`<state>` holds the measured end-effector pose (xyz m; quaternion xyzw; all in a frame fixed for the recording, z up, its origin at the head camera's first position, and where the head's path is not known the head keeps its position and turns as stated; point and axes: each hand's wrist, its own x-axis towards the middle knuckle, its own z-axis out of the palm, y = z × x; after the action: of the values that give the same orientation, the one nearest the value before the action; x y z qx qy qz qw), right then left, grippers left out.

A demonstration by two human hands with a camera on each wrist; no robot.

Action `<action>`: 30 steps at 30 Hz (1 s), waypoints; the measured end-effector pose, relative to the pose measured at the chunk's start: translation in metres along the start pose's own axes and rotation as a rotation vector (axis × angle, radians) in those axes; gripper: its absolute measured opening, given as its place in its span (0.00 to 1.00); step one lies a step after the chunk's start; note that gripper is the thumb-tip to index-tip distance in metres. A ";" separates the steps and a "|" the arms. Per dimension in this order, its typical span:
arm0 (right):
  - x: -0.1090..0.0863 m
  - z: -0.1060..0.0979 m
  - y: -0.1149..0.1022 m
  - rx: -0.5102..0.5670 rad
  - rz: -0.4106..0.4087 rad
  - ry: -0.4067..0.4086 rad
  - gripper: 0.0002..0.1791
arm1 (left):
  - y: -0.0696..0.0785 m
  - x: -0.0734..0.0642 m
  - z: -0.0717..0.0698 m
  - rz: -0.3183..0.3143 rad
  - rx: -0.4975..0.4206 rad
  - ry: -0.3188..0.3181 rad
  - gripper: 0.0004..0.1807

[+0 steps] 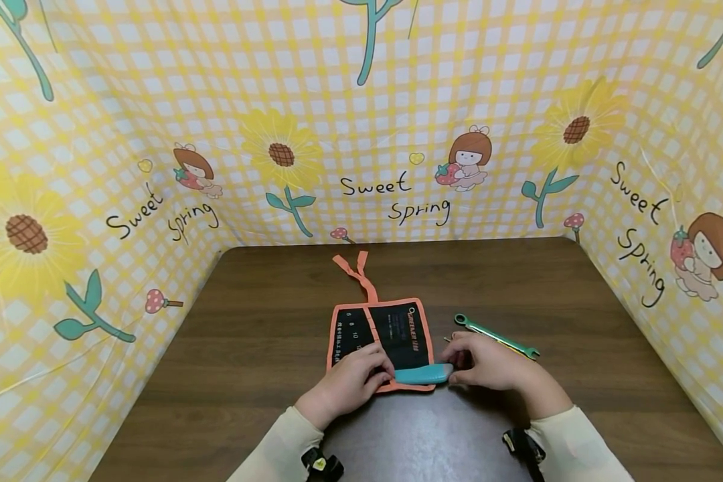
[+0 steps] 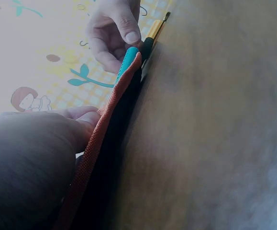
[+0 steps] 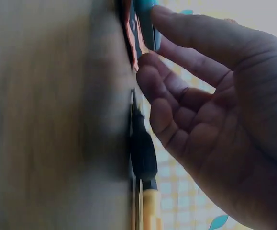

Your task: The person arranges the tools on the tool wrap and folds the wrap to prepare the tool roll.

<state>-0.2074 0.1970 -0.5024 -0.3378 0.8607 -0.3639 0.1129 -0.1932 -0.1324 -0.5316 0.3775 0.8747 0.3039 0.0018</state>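
On the brown wood-grain worktop (image 1: 265,321), one smooth, teal oblong tool (image 1: 420,374) lies over the near right part of one flat black fabric pouch (image 1: 399,338) with orange trim (image 2: 110,108), well apart from the worktop's far edge. The right hand (image 1: 488,359) pinches the tool's right end; the left hand (image 1: 357,373), fingers curled, appears to pinch the trim by its left end. Should either grip slacken, the tool could slip or snag on the trim. Toward the worktop's right edge lie one green metal wrench (image 1: 488,331) and one black-and-yellow-handled screwdriver (image 3: 143,148), near enough for the right hand to knock.
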 end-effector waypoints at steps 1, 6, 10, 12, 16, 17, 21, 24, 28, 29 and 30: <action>-0.001 -0.001 0.001 0.007 0.001 0.000 0.14 | 0.000 0.000 0.000 0.000 0.000 0.000 0.05; -0.002 -0.004 0.002 0.022 0.009 -0.002 0.12 | 0.000 0.001 0.001 0.002 0.012 0.007 0.05; -0.002 -0.002 0.001 0.007 -0.003 0.013 0.10 | 0.000 0.001 0.001 0.005 0.020 0.010 0.05; -0.001 -0.001 0.000 0.007 -0.009 0.020 0.09 | 0.001 0.001 0.001 0.010 0.023 0.010 0.05; 0.002 0.002 -0.001 0.015 -0.019 0.015 0.09 | 0.002 0.001 0.001 0.009 0.027 0.010 0.05; 0.003 0.003 -0.001 0.018 -0.015 0.012 0.09 | 0.002 0.001 0.001 0.006 0.029 0.009 0.05; 0.006 0.004 -0.003 0.023 -0.005 0.006 0.08 | 0.004 0.002 0.000 -0.003 0.032 0.007 0.05; 0.008 0.005 -0.007 0.016 0.002 0.003 0.08 | 0.005 0.002 0.000 -0.004 0.029 0.007 0.05; 0.011 0.007 -0.009 -0.026 0.013 -0.010 0.08 | 0.006 0.003 0.000 -0.004 0.024 0.013 0.05; 0.012 0.007 -0.009 -0.039 0.017 -0.014 0.08 | 0.006 0.003 0.000 -0.004 0.025 0.015 0.05; 0.013 0.008 -0.010 -0.053 0.021 -0.017 0.08 | 0.006 0.003 0.001 -0.003 0.025 0.017 0.05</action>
<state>-0.2087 0.1795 -0.5005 -0.3346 0.8725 -0.3370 0.1153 -0.1912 -0.1270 -0.5282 0.3736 0.8790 0.2960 -0.0099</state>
